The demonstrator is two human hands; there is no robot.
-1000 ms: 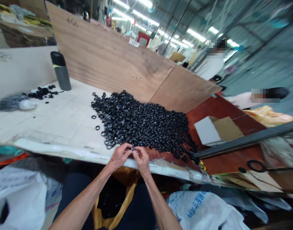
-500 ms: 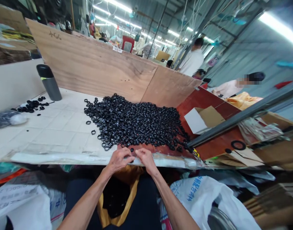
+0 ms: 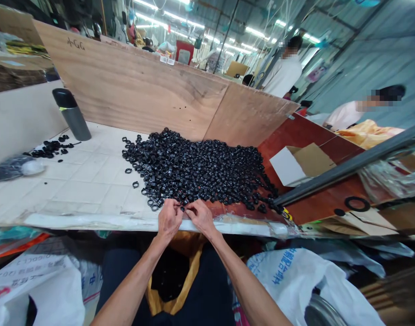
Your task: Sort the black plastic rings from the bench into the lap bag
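A wide heap of small black plastic rings [image 3: 200, 167] lies on the table in front of me. At its near edge my left hand [image 3: 169, 220] is closed, its thumb and fingers pinched together. Close beside it, my right hand [image 3: 201, 218] is also closed, with the fingertips bent toward the left ones. A small black part [image 3: 182, 208] shows between the two sets of fingertips; its exact shape is partly hidden. Below the table edge, an orange-yellow bag [image 3: 190, 276] hangs open between my legs, with dark contents.
A grey bottle [image 3: 73, 115] stands at the left near several scattered black pieces [image 3: 51, 148]. Wooden boards [image 3: 132, 90] wall the back. An open carton [image 3: 288, 167] and a slanted metal bar [image 3: 339, 163] are at the right. White sacks [image 3: 295, 276] flank my legs. Other people are beyond the boards.
Both hands have moved slightly forward to the heap's near edge, and their fingertips are closer together. The view has shifted a little, so the background people appear further right.
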